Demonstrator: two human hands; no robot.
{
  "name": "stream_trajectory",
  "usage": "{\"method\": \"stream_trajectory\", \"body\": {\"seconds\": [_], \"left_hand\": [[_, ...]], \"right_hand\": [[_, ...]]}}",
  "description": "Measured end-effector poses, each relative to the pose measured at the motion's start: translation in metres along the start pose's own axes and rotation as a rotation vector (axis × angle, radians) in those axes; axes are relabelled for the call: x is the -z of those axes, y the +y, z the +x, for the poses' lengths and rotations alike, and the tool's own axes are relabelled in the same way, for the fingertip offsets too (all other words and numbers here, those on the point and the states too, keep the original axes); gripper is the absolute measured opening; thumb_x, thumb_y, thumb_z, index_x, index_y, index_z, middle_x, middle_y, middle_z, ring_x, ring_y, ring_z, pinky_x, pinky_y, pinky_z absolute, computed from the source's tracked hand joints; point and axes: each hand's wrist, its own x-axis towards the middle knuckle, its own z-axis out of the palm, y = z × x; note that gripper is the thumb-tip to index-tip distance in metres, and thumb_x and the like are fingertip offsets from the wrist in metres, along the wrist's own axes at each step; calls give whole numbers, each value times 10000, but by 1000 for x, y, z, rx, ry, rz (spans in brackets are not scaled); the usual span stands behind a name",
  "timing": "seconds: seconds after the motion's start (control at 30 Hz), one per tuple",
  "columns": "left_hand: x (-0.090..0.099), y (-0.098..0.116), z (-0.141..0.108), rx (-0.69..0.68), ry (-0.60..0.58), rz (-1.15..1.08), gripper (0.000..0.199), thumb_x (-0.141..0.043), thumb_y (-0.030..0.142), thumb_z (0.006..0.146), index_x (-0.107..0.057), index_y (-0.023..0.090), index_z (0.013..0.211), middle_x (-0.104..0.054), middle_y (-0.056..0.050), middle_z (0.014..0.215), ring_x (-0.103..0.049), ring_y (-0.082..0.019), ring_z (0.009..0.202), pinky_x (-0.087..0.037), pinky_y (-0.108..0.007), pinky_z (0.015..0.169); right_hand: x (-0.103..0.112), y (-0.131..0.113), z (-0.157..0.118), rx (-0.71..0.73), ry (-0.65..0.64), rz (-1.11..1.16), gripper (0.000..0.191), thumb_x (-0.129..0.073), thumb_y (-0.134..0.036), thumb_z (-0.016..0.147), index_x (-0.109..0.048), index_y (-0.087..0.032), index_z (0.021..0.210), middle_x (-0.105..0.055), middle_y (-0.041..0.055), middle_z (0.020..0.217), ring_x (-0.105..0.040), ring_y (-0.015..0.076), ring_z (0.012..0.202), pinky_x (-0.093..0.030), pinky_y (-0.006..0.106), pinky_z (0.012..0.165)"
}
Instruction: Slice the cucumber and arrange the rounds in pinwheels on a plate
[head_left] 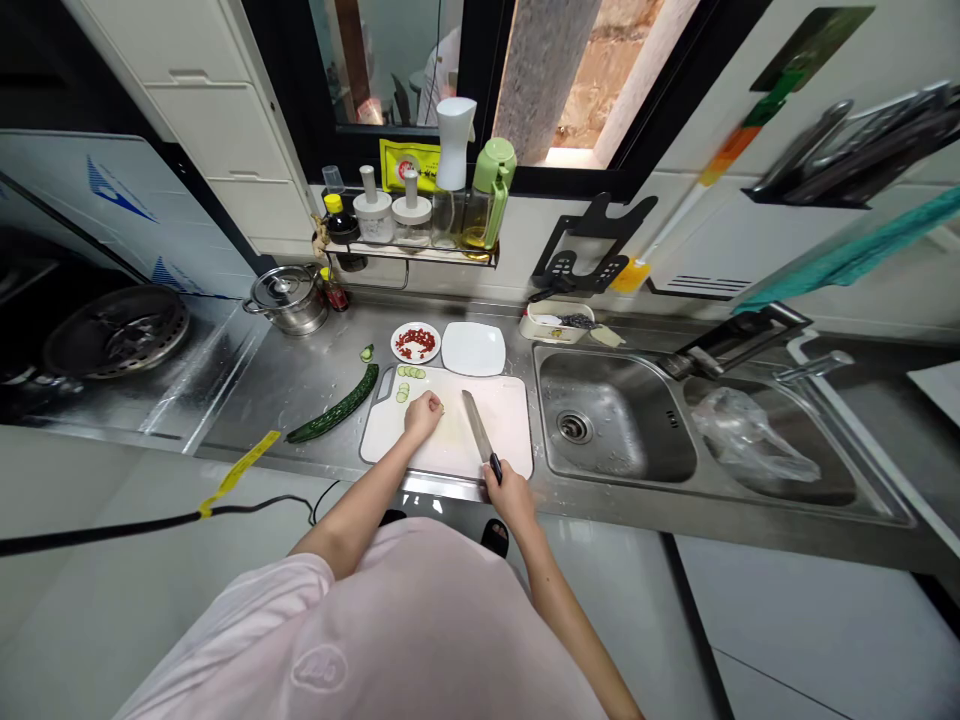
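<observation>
My right hand (511,493) is wrapped round the black handle of a kitchen knife (478,428), its blade pointing away over the white cutting board (457,455). My left hand (424,414) is closed above the board, left of the blade. A bit of pale green shows at its fingertips, apparently a cucumber slice (442,409), mostly hidden by the fingers. Several cut cucumber slices (411,372) lie at the board's far left corner. Beside the board, on the steel counter, rests a long dark green cucumber (335,408). A small cut cucumber end (367,353) lies beyond it.
Behind the board stand a plate of chopped red pieces (415,343) and a white square plate (473,348). A lidded steel pot (286,298) is at the back left. To the right is the double sink (615,415). A condiment rack (420,252) hangs above.
</observation>
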Motion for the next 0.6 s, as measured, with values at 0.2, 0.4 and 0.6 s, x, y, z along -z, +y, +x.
{"method": "stream_trajectory", "body": {"seconds": [0.2,0.4,0.6], "left_hand": [[12,-17,-6,8,66,-65,95,-585,221,770,-625,228,856,-683,2,813,-617,-132,770,-429,-228,700],[36,-32,-1,77,190,14,148,-540,221,809,-621,234,931,-688,0,839,-622,-139,794,-417,-229,708],[46,-42,0,150,220,82,206,-499,200,842,-622,238,1003,-694,-15,882,-615,-143,820,-398,-226,730]], "right_hand": [[-1,4,3,24,8,7,452,-279,-520,967,-568,-198,1095,-690,100,934,-647,219,907,-374,254,678],[-2,5,5,22,-1,8,468,-272,-528,965,-567,-194,1106,-687,101,932,-645,218,899,-370,252,674],[-1,5,7,36,-3,-10,456,-270,-525,964,-572,-204,1083,-690,95,922,-650,226,882,-365,254,652]]}}
